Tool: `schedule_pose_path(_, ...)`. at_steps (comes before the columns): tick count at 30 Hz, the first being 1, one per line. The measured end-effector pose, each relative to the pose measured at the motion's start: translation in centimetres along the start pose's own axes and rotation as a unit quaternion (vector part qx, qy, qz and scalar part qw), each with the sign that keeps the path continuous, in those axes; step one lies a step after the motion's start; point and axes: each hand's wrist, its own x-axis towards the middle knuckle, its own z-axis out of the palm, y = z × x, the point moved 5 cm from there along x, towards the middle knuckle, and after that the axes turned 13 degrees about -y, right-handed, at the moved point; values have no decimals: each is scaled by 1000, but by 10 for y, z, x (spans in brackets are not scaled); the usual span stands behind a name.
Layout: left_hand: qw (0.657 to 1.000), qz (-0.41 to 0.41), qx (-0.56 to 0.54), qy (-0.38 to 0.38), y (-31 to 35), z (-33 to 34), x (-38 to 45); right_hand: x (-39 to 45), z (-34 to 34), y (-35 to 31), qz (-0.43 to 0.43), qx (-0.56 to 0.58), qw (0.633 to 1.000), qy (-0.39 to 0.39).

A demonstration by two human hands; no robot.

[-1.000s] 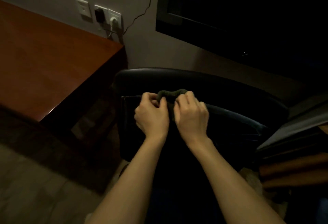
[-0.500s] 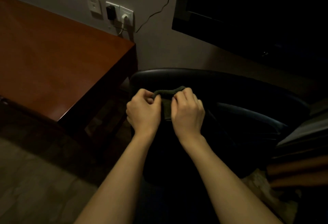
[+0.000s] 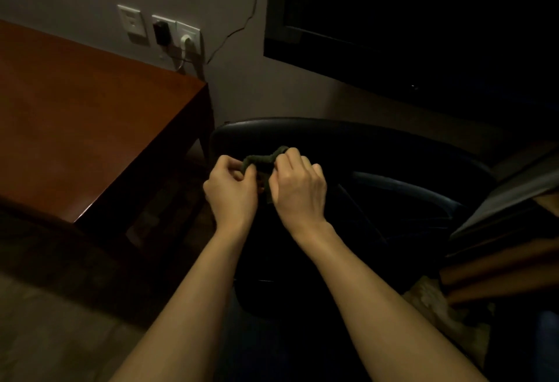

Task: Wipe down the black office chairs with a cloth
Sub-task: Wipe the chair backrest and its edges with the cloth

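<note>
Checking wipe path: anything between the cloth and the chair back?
Nothing visible. Left hand and right hand pinch the bunched dark green cloth just in front of the black padded office chair's back rim.

cloth (image 3: pixel 262 160) mostly hidden behind fingers (image 3: pixel 282 163), chair (image 3: pixel 378 151) seat lost in darkness

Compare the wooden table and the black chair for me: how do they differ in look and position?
The wooden table is reddish-brown with a flat, glossy top and straight edges; the black chair is dark, padded and curved. The table stands left against the wall; the chair sits right of it, under both hands. The table is untouched, while the left hand and right hand hold the cloth above the chair. Both stand near the wall.
</note>
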Motion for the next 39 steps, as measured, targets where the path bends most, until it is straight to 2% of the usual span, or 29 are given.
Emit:
schedule_pose_path(7, 994, 81, 54, -42, 51, 95, -30, -30, -28, 107, 85, -20, 996, 15)
schedule_pose_path(16, 977, 134, 102, -131, 88, 181, -70, -83, -62, 194, 169, -46, 984, 32)
schedule_pose_path(20, 963, 160, 125, -177, 97, 214, -94, -111, -73, 225, 204, -50, 977, 21)
schedule_pose_path(26, 946, 203, 118, -223, 93, 227, -109, -136, -86, 244, 223, -41, 974, 27)
schedule_pose_path(32, 974, 142, 40, -175, 76, 205, -85, -111, -70, 218, 196, -16, 979, 63)
schedule_pose_path(36, 988, 109, 7, -111, 61, 178, -59, -80, -57, 186, 181, -14, 980, 75)
schedule_pose_path(39, 989, 100, 6, -109, 61, 176, -58, -73, -53, 182, 188, -32, 979, 71)
